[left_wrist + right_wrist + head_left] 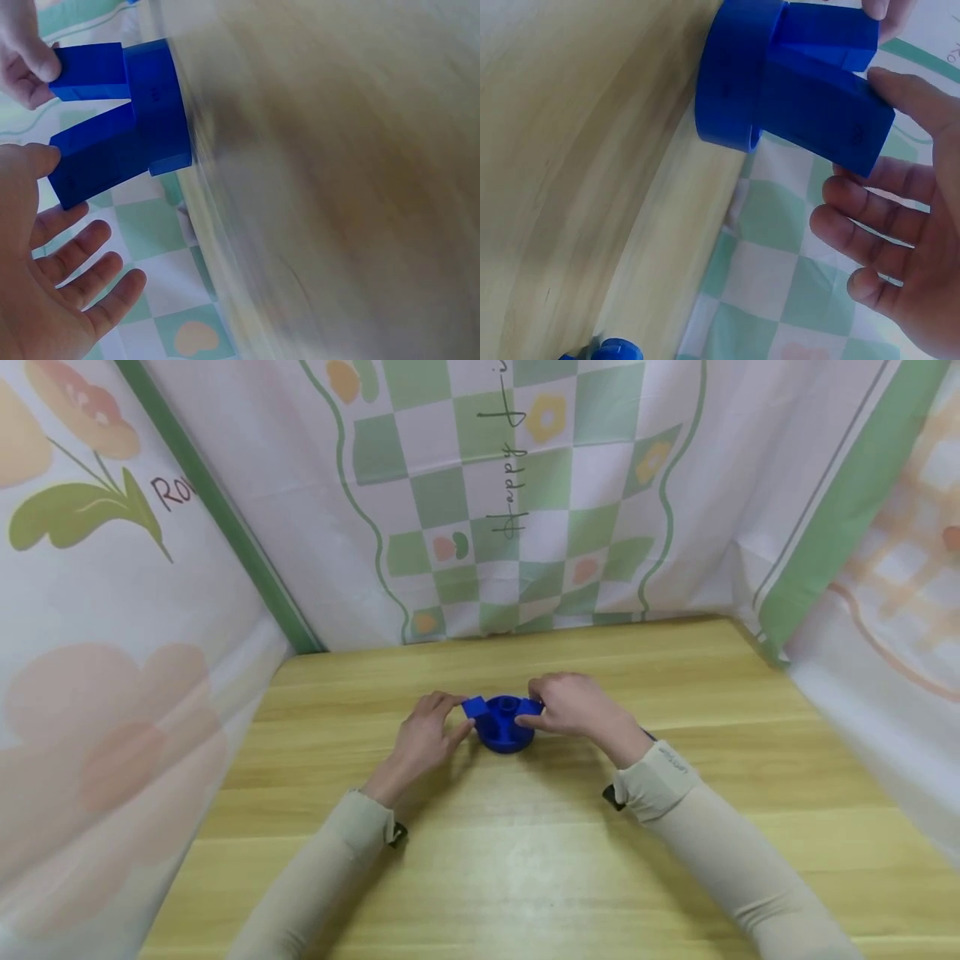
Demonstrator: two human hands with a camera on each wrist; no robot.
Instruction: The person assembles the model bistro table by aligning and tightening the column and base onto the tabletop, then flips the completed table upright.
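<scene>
Blocks (97, 156), rectangular, blue and plastic-looking, pinched by left hand (423, 742) at ten o'clock and right hand (583, 708) at two, likely need even, gentle pressure around their round blue plastic-looking base (506, 745)

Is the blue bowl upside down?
No, right way up: the bowl shows its open inside, and two blocks stick up from it.

The base (506, 742) is resting on the surface (495, 860). The left block (475, 707) is leaning outward at the base's left, the right block (825, 109) at its right. The left hand (427, 735) and right hand (581, 706) are flanking the base. Cloth (517, 527) is hanging behind the base; another part (619, 350) is lying farther right of it.
</scene>
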